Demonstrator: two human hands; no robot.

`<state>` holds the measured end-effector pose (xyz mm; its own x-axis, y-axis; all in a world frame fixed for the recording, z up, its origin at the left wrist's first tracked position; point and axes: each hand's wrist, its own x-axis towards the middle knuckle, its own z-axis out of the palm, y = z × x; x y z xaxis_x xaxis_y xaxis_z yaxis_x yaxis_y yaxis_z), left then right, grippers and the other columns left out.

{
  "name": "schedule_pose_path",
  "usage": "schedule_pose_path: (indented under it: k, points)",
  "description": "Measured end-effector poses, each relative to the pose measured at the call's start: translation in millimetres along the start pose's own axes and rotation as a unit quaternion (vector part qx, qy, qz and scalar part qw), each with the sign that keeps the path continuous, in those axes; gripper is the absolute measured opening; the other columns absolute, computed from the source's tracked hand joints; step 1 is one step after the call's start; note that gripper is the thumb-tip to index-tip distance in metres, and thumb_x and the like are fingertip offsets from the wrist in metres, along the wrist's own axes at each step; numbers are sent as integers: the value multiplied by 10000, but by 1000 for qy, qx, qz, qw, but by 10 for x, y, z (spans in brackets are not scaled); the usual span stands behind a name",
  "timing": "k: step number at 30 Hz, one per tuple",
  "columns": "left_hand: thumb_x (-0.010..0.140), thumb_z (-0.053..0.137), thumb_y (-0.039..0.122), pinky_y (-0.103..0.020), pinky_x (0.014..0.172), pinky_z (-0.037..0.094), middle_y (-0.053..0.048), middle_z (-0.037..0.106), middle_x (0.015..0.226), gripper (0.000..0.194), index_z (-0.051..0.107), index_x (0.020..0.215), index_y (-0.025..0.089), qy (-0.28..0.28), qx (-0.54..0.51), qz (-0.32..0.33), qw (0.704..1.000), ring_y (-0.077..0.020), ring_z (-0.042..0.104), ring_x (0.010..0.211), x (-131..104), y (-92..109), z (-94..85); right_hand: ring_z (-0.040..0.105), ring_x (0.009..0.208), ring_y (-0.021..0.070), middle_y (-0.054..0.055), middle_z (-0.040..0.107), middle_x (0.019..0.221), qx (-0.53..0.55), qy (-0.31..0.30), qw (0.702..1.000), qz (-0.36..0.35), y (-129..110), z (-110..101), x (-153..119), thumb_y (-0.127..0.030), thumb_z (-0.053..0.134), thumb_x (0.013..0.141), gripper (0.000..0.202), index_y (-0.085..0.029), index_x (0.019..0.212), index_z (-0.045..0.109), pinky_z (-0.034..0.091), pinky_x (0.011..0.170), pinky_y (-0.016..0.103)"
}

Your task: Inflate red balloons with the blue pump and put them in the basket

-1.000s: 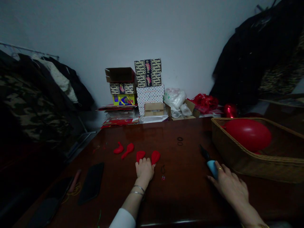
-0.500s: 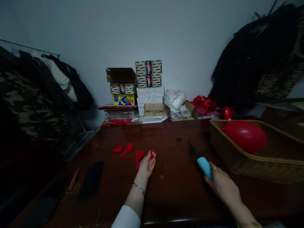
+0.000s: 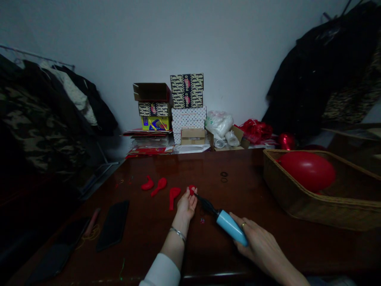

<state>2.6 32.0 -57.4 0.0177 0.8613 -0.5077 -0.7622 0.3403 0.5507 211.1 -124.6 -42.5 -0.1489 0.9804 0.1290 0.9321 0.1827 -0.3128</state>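
Note:
Near the middle of the table, my left hand is closed on a limp red balloon, which shows above the fingers. My right hand grips a light blue hand pump with a black nozzle. The nozzle's tip reaches the balloon at my left fingers; whether it sits inside the neck I cannot tell. Left of my hand lie more uninflated red balloons: one close by, one in the middle and one farther left. A small charm on a cord lies beneath the nozzle.
At the right stands a wicker basket holding an inflated red balloon. Two dark hair ties lie mid-table. Dark phone-like slabs and a pinkish stick with yellow string are at the left. Stacked boxes line the wall.
My right hand has brought the pump left, so its nozzle now meets the balloon in my left hand. The left hand has barely shifted.

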Motion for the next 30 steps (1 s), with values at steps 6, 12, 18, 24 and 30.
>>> schedule_pose_path:
  k: [6,12,18,24,30]
  points:
    - [823,592,182,-207,692,473,-61,672,1023,123,604,945,197,-7,31,37,999,-125,667,846,-74,-50,22,575,1013,240,96,588,1155,23,-6,1000,19,-106,-68,20,-253,476,728,641,-214,1360,372,456,876,386]
    - [795,639,249,-240,750,469,-76,680,1010,135,614,916,193,-22,41,40,998,-153,661,891,-129,-72,26,546,1073,252,107,572,1198,26,-8,999,22,-172,-20,52,-267,480,729,647,-194,1362,370,430,911,389]
    - [761,674,244,-267,752,493,-85,661,1074,179,619,922,187,-35,27,22,999,-167,651,912,-152,-172,14,558,1058,246,101,593,1172,28,-16,999,31,-255,3,75,-267,485,737,639,-177,1360,375,430,910,369]
    - [771,660,282,-266,741,498,-96,640,1125,199,640,944,186,-45,24,25,998,-179,634,944,-213,-258,-13,580,1021,232,94,609,1138,36,-8,999,35,-303,50,90,-267,491,741,627,-184,1353,385,440,890,341]
    - [768,657,317,-263,744,483,-76,647,1117,249,646,992,211,-46,73,30,996,-178,611,993,-272,-318,-36,594,959,255,103,625,1080,-19,12,998,54,-398,106,127,-255,491,746,599,-197,1337,412,485,807,365]
